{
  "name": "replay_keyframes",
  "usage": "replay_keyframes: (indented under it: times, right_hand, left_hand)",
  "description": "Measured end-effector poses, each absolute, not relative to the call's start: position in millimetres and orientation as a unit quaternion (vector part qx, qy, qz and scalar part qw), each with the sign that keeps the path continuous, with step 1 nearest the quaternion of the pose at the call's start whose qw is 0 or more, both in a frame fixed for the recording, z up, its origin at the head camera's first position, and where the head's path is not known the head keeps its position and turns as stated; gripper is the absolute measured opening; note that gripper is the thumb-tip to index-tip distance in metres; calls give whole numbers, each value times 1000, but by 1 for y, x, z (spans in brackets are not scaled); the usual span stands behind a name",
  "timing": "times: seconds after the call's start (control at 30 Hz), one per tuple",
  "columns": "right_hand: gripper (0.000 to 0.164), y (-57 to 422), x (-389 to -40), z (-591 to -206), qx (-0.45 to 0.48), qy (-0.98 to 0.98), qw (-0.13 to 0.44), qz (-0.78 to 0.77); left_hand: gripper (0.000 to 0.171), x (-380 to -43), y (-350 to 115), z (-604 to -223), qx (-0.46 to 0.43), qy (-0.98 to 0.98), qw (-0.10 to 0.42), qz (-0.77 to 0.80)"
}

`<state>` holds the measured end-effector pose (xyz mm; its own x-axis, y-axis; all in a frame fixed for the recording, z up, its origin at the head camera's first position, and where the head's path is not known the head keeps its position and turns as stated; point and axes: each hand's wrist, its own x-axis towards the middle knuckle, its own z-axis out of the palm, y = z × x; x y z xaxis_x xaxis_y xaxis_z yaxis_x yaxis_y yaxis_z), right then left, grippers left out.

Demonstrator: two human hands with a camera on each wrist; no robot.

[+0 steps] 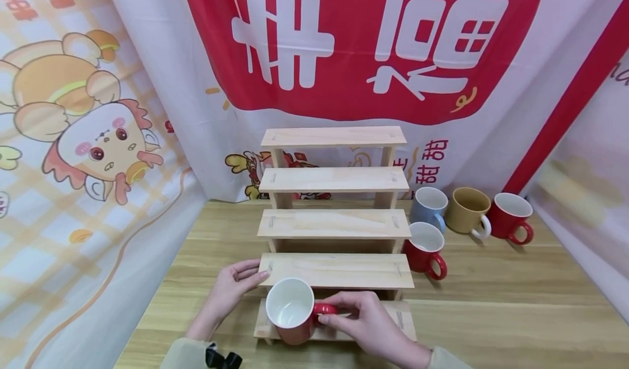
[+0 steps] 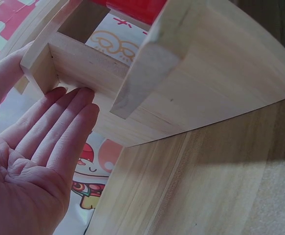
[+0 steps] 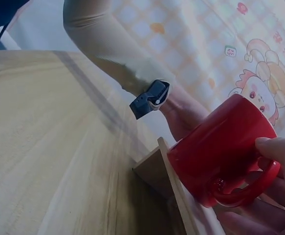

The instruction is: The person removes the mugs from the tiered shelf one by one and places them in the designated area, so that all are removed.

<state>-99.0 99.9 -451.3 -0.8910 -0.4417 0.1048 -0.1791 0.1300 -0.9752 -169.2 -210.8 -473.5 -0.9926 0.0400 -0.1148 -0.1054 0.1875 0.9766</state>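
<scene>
A red mug with a white inside [image 1: 290, 309] is over the left part of the lowest step of a pale wooden stepped rack [image 1: 336, 271]. My right hand [image 1: 366, 322] pinches its handle, thumb on the near side; the right wrist view shows the mug [image 3: 220, 147] close to the board edge, and I cannot tell whether its base touches. At the left end of the second-lowest step is my left hand [image 1: 233, 290], thumb on the board. In the left wrist view that hand's fingers [image 2: 59, 127] are nearly straight, tips against the wood below the board.
Right of the rack stand another red mug [image 1: 426, 243], a light blue mug [image 1: 429, 205], a tan mug with a white handle [image 1: 467, 210] and a further red mug [image 1: 510, 216]. Printed cloth [image 1: 162, 85] hangs behind and at both sides of the wooden table [image 1: 516, 303].
</scene>
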Motion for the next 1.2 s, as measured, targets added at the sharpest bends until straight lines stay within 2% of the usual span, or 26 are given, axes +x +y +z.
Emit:
replay_keyframes:
  times: [0.37,0.93,1.07,1.2]
  right_hand:
    - [19,99,-95,-453,-197,730,113,-644]
    - [18,108,-92,-455,-210,731,96,-642]
    - [19,116,-90,-453,-233,733,78,-634]
    - [19,127,-90,-448,-278,727,35,-627]
  left_hand:
    - [49,-170,-210,-475,-24,766,60,640]
    - [49,-167,-209,-472,-14,765,57,641]
    - [48,-167,-209,-473,-12,762,55,645]
    - [47,-167,-209,-473,-13,760,53,648]
